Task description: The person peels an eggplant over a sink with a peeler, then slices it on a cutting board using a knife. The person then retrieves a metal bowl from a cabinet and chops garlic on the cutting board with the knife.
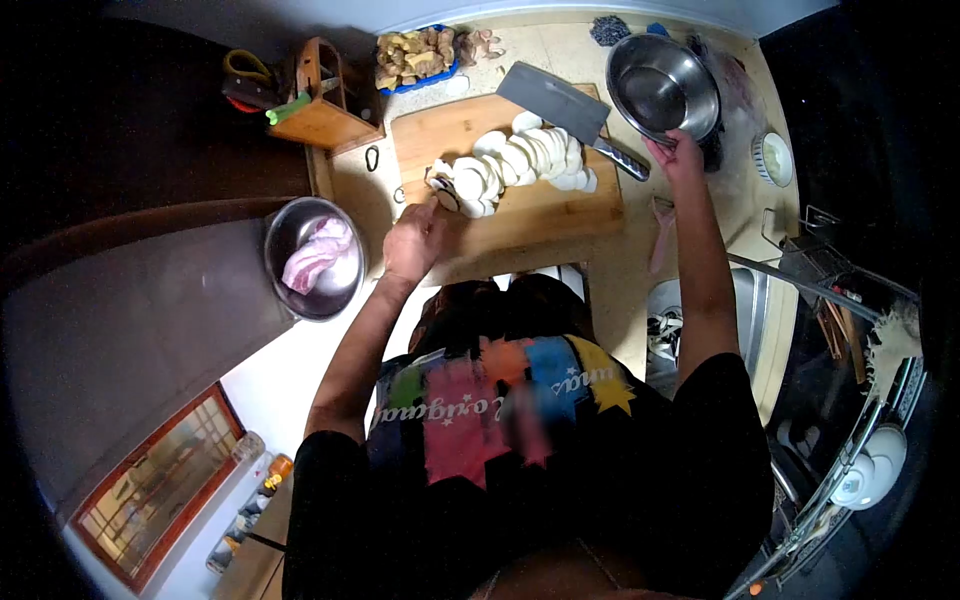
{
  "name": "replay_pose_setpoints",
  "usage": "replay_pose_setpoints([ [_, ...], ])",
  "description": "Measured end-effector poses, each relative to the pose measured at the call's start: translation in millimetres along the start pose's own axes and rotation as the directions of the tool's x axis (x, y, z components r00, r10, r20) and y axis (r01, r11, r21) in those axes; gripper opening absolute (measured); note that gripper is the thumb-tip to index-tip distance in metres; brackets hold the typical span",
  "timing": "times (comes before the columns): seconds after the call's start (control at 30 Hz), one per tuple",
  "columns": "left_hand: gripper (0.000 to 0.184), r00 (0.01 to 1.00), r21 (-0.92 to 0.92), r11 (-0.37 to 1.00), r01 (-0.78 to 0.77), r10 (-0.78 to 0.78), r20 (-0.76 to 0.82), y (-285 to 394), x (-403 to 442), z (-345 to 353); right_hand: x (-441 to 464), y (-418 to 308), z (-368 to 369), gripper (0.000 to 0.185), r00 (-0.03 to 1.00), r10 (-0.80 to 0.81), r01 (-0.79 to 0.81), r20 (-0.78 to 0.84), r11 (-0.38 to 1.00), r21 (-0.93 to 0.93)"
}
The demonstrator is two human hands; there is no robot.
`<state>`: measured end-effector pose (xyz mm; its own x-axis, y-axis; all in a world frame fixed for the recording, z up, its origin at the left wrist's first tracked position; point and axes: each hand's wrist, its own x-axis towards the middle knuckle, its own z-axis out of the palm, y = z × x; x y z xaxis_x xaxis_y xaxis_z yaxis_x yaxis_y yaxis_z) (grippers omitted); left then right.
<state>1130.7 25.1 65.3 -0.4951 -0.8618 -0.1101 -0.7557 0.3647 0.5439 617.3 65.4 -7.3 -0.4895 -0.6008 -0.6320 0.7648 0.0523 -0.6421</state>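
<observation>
A long row of white, round vegetable slices lies fanned across the wooden cutting board. My left hand is closed at the near left end of the row, its fingertips against a dark-edged end piece. My right hand grips the near rim of a steel bowl, which is tilted and looks bare inside. A cleaver rests on the board's far right corner, its black handle sticking out over the counter.
On the left, a steel bowl holds raw meat. Behind it stands a wooden knife block; a blue tray of ginger-like roots sits at the back. A pink peeler lies near the sink, which contains peelings. A small white bowl stands far right.
</observation>
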Motion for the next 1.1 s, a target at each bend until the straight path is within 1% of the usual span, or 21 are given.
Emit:
replay_pose_setpoints([
  [0.07, 0.043, 1.000, 0.031, 1.000, -0.008, 0.008, -0.020, -10.7, 3.7, 3.7, 0.9, -1.1, 8.0, 0.025, 1.000, -0.019, 0.019, -0.006, 1.000, 0.000],
  [0.1, 0.048, 0.993, 0.044, 0.994, 0.100, -0.103, 0.061, -5.2, 4.9, 0.2, 3.9, 1.1, 7.8, 0.027, 0.999, -0.045, 0.045, -0.010, 0.999, 0.012],
  [0.33, 0.057, 0.988, -0.032, 0.989, 0.148, -0.146, 0.040, -9.1, 8.3, 6.1, -48.0, 7.2, 6.7, 0.029, 0.999, -0.038, 0.037, -0.013, 0.994, -0.099],
  [0.4, 0.059, 0.994, -0.034, 0.993, 0.110, -0.111, -0.006, -13.9, 11.1, 5.7, -89.2, 4.0, 28.6, 0.028, 0.952, -0.251, 0.208, -0.175, 0.950, -0.232],
  [0.47, 0.058, 0.996, -0.069, 0.994, 0.084, -0.085, -0.010, -14.4, 15.5, 6.8, -100.2, 1.9, 7.1, 0.034, 0.934, -0.335, 0.299, -0.124, 0.924, -0.239],
  [0.57, 0.062, 0.998, -0.011, 0.999, 0.038, -0.039, -0.055, 8.4, 17.7, -11.2, -167.9, -3.7, 0.2, 0.041, 0.831, -0.557, 0.526, -0.015, 0.793, -0.308],
  [0.6, 0.062, 0.998, -0.008, 0.999, 0.038, -0.038, -0.052, 9.7, 17.2, -9.5, -180.4, -6.1, -13.0, 0.043, 0.782, -0.623, 0.589, 0.011, 0.733, -0.341],
  [0.67, 0.066, 0.996, 0.021, 0.997, 0.072, -0.071, -0.049, 10.5, 21.0, -5.1, -186.3, -4.0, -82.2, 0.047, 0.632, -0.775, 0.638, 0.013, 0.511, -0.576],
  [0.7, 0.075, 0.994, 0.017, 0.994, 0.105, -0.105, 0.006, 15.7, 22.6, -6.2, -196.0, -1.5, -105.8, 0.050, 0.558, -0.829, 0.646, 0.008, 0.429, -0.631],
  [0.73, 0.075, 0.994, 0.021, 0.994, 0.106, -0.106, 0.009, 17.9, 22.1, -3.3, -218.9, -0.2, -113.0, 0.055, 0.502, -0.864, 0.692, -0.035, 0.425, -0.584],
  [0.77, 0.079, 0.997, 0.045, 0.996, 0.077, -0.076, -0.021, 19.6, 21.2, -0.6, -236.4, -0.3, -134.3, 0.059, 0.278, -0.950, 0.545, 0.143, 0.033, -0.838],
  [0.8, 0.084, 0.998, 0.069, 0.996, 0.050, -0.047, -0.049, 20.4, 20.7, 1.5, -252.4, -1.4, -153.6, 0.062, 0.111, -0.915, 0.249, 0.389, -0.353, -0.902],
  [0.83, 0.094, 0.998, 0.060, 0.997, 0.056, -0.057, 0.008, 21.0, 22.0, 1.9, -267.5, 2.3, -154.6, 0.061, 0.124, -0.935, 0.566, 0.331, -0.208, -0.798],
  [0.87, 0.094, 0.998, 0.061, 0.996, 0.060, -0.061, 0.009, 21.5, 22.5, 4.7, -282.9, 2.0, -155.4, 0.060, 0.366, -0.921, 0.702, 0.138, 0.175, -0.691],
  [0.9, 0.096, 0.999, 0.074, 0.996, 0.048, -0.048, -0.007, 22.3, 22.9, 7.6, -300.0, 1.3, -150.8, 0.058, 0.593, -0.799, 0.734, -0.094, 0.585, -0.345],
  [0.93, 0.098, 0.999, 0.087, 0.996, 0.035, -0.033, -0.023, 23.1, 22.9, 9.7, -317.2, 0.5, -146.2, 0.056, 0.737, -0.609, 0.642, -0.292, 0.766, 0.024],
  [0.97, 0.100, 0.999, 0.096, 0.995, 0.035, -0.033, -0.018, 24.1, 22.7, 10.9, -322.7, 0.1, -161.4, 0.057, 0.572, -0.811, 0.543, -0.125, 0.488, -0.683],
  [1.0, 0.100, 0.999, 0.098, 0.995, 0.035, -0.033, -0.020, 25.9, 22.7, 11.8, -327.0, -0.8, -157.3, 0.058, 0.506, -0.844, 0.165, 0.179, -0.108, -0.980],
  [1.03, 0.100, 0.997, 0.083, 0.993, 0.081, -0.080, -0.023, 28.2, 22.8, 12.8, -335.6, -2.3, -134.2, 0.061, 0.521, -0.839, 0.070, 0.158, -0.143, -0.987],
  [1.07, 0.100, 0.992, 0.066, 0.989, 0.129, -0.127, -0.025, 30.7, 22.6, 13.6, -327.4, 0.8, -142.3, 0.061, 0.520, -0.839, 0.073, 0.161, -0.143, -0.987],
  [1.1, 0.100, 0.991, 0.066, 0.989, 0.132, -0.130, -0.030, 33.9, 22.0, 13.2, -313.2, 6.8, -157.6, 0.062, 0.486, -0.860, 0.439, 0.156, 0.085, -0.895],
])
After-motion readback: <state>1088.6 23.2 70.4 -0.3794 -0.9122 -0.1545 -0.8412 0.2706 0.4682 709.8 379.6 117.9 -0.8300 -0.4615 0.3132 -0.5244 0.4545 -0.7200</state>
